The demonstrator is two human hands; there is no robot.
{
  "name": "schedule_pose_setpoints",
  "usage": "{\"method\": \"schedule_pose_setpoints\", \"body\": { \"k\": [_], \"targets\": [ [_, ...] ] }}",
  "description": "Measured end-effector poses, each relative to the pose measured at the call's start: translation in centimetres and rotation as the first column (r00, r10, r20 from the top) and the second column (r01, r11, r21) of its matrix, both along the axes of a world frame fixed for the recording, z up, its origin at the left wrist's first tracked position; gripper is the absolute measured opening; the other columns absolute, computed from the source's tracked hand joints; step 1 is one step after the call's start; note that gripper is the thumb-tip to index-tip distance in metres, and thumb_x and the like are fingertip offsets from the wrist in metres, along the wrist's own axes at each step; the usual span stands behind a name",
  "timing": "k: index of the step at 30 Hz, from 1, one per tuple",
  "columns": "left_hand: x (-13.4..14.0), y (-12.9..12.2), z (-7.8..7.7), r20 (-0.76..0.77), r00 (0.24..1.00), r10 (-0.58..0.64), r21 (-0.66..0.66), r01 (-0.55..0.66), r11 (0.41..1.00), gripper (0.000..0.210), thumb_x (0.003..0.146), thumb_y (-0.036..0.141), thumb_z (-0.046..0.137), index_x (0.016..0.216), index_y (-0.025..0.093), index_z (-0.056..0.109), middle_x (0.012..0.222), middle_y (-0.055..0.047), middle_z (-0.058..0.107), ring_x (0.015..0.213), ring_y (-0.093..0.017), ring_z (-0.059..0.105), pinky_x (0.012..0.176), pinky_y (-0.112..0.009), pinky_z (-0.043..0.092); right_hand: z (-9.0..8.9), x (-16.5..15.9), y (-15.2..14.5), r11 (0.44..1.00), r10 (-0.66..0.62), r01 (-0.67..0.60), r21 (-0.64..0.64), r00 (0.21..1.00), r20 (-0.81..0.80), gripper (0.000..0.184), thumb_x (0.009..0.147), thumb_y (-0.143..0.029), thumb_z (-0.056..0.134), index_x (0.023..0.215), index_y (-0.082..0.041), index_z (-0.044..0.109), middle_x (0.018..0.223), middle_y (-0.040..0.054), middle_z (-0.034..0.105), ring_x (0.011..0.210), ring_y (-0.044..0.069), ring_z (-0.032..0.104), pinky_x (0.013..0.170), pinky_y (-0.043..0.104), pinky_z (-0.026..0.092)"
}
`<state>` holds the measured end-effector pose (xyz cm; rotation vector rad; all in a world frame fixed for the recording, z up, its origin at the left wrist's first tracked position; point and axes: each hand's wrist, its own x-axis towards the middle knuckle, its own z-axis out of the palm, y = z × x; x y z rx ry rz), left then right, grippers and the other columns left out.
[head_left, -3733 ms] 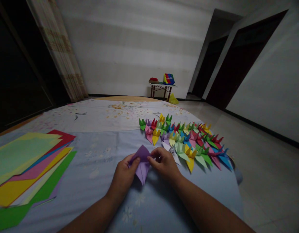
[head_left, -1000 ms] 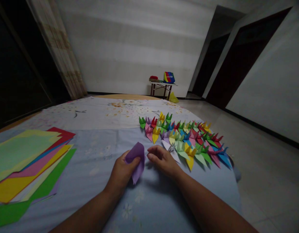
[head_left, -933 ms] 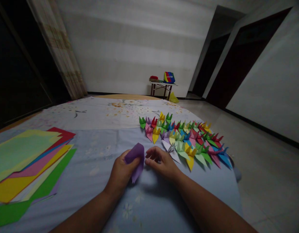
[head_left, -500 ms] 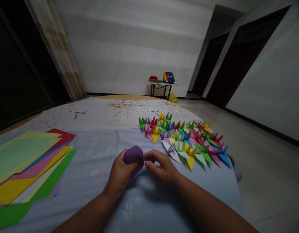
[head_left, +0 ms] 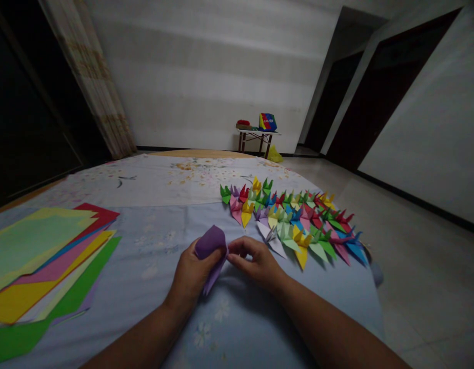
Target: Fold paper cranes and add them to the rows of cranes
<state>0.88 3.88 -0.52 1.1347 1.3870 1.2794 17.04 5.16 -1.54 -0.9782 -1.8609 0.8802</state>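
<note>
A folded sheet of purple paper [head_left: 211, 242] is held above the tablecloth, in the middle of the head view. My left hand [head_left: 194, 274] grips it from the left, thumb lying across its front and fingers hidden behind. My right hand [head_left: 256, 261] pinches the paper's right edge between thumb and index finger. To the right of my hands stand several rows of folded paper cranes [head_left: 285, 230] in many colours; a white crane [head_left: 271, 238] is among the nearest to my right hand.
On the left lies a fanned stack of coloured paper sheets [head_left: 48, 256]. A blue flowered tablecloth [head_left: 152, 318] covers the near table. By the far wall a small table [head_left: 256, 133] carries a multicoloured box [head_left: 268, 122], with a yellow bag [head_left: 274, 154] beside it on the floor.
The purple paper's top now looks flatter and more pointed, and its lower part reaches further down. My right thumb and index finger have closed together at its edge.
</note>
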Motion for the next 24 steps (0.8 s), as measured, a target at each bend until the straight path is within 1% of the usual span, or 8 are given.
{"method": "schedule_pose_setpoints", "body": {
  "k": [6, 9, 11, 15, 20, 22, 24],
  "targets": [
    [0.0, -0.1, 0.0, -0.039, 0.999, 0.002, 0.018, -0.001, 1.0, 0.04, 0.064, 0.043, 0.068, 0.09, 0.013, 0.065, 0.08, -0.006, 0.07, 0.073, -0.021, 0.064, 0.066, -0.028, 0.047, 0.0, 0.1, -0.1, 0.999, -0.004, 0.003, -0.045, 1.0, -0.009, 0.018, 0.076, -0.032, 0.061, 0.087, -0.018, 0.063, 0.075, 0.0013, 0.061, 0.064, 0.011, 0.052, 0.062, 0.024, 0.042],
    [0.1, -0.2, 0.1, -0.047, 0.999, -0.01, 0.01, 0.01, 1.0, 0.04, 0.062, 0.043, 0.069, 0.088, 0.012, 0.065, 0.079, -0.006, 0.071, 0.074, -0.022, 0.064, 0.067, -0.029, 0.047, 0.0, 0.1, 0.0, 0.994, 0.006, -0.013, -0.107, 0.998, -0.062, 0.021, 0.078, -0.036, 0.058, 0.087, -0.017, 0.062, 0.075, 0.0017, 0.061, 0.066, 0.012, 0.054, 0.063, 0.025, 0.043],
    [0.2, -0.3, 0.2, -0.054, 0.998, -0.026, 0.001, 0.026, 1.0, 0.038, 0.062, 0.041, 0.069, 0.087, 0.013, 0.066, 0.078, -0.006, 0.071, 0.074, -0.023, 0.064, 0.067, -0.029, 0.047, -0.2, 0.1, 0.1, 0.988, 0.001, -0.017, -0.154, 0.995, -0.104, 0.023, 0.077, -0.037, 0.06, 0.086, -0.017, 0.062, 0.074, 0.0014, 0.061, 0.067, 0.012, 0.055, 0.065, 0.025, 0.043],
    [0.5, -0.5, 0.4, -0.072, 0.994, -0.084, 0.002, 0.085, 0.996, 0.036, 0.065, 0.038, 0.067, 0.092, 0.014, 0.065, 0.081, -0.005, 0.071, 0.076, -0.022, 0.063, 0.069, -0.029, 0.047, -0.6, 0.0, 0.4, 0.968, 0.002, -0.053, -0.244, 0.979, -0.203, 0.024, 0.072, -0.038, 0.065, 0.083, -0.016, 0.061, 0.073, 0.0003, 0.06, 0.066, 0.011, 0.055, 0.064, 0.025, 0.042],
    [0.6, -0.6, 0.6, -0.085, 0.983, -0.165, -0.007, 0.165, 0.986, 0.038, 0.074, 0.045, 0.057, 0.094, 0.014, 0.064, 0.081, -0.005, 0.07, 0.076, -0.022, 0.063, 0.07, -0.03, 0.047, -0.9, 0.0, 0.8, 0.931, -0.013, -0.109, -0.348, 0.944, -0.328, 0.027, 0.069, -0.039, 0.067, 0.075, -0.015, 0.057, 0.063, -0.0029, 0.056, 0.056, 0.008, 0.049, 0.055, 0.021, 0.038],
    [0.6, -0.7, 0.5, -0.046, 0.975, -0.218, 0.003, 0.218, 0.976, 0.039, 0.072, 0.042, 0.061, 0.098, 0.014, 0.062, 0.084, -0.005, 0.069, 0.079, -0.023, 0.063, 0.071, -0.03, 0.047, -0.9, 0.0, 0.9, 0.922, -0.022, -0.12, -0.369, 0.934, -0.357, 0.029, 0.069, -0.041, 0.068, 0.074, -0.015, 0.057, 0.06, -0.0038, 0.055, 0.052, 0.007, 0.047, 0.052, 0.02, 0.036],
    [0.6, -0.7, 0.2, -0.01, 0.968, -0.251, -0.001, 0.251, 0.968, 0.044, 0.067, 0.037, 0.067, 0.103, 0.014, 0.06, 0.089, -0.006, 0.07, 0.081, -0.023, 0.063, 0.072, -0.03, 0.047, -1.0, 0.0, 1.1, 0.915, -0.032, -0.121, -0.384, 0.929, -0.369, 0.031, 0.068, -0.042, 0.068, 0.073, -0.014, 0.057, 0.057, -0.0042, 0.053, 0.05, 0.006, 0.045, 0.05, 0.02, 0.035]
  ]
}}
